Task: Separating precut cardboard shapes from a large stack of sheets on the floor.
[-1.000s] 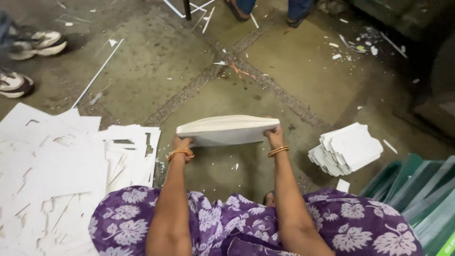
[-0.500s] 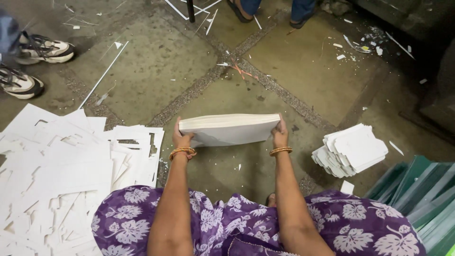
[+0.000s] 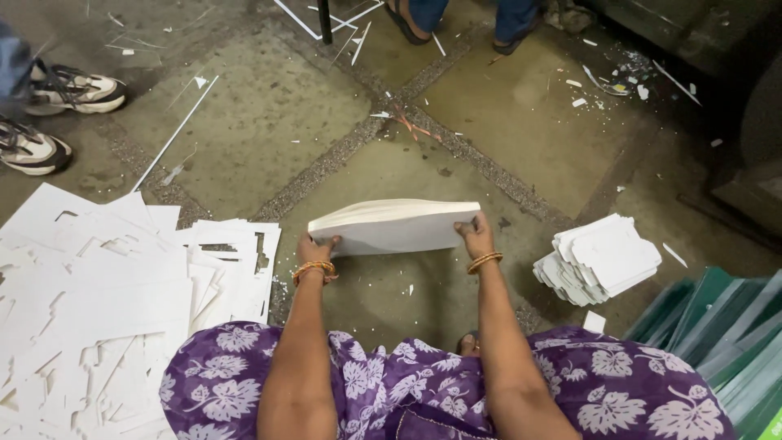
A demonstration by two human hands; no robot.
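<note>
Thick stack of white card sheets held off the stone floor, gripped at both ends: left hand clamped on its left end, right hand clamped on its right end. Left of the stack, spread of punched white waste sheets on the floor. Right of the stack, smaller pile of shaped white pieces, apart from it. Beyond the stack, two sneakered feet at far left, another person's sandalled feet at top.

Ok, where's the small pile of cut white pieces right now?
In the head view, the small pile of cut white pieces lies on the floor at the person's right, just beyond the right hand, beside the green sheets.
</note>
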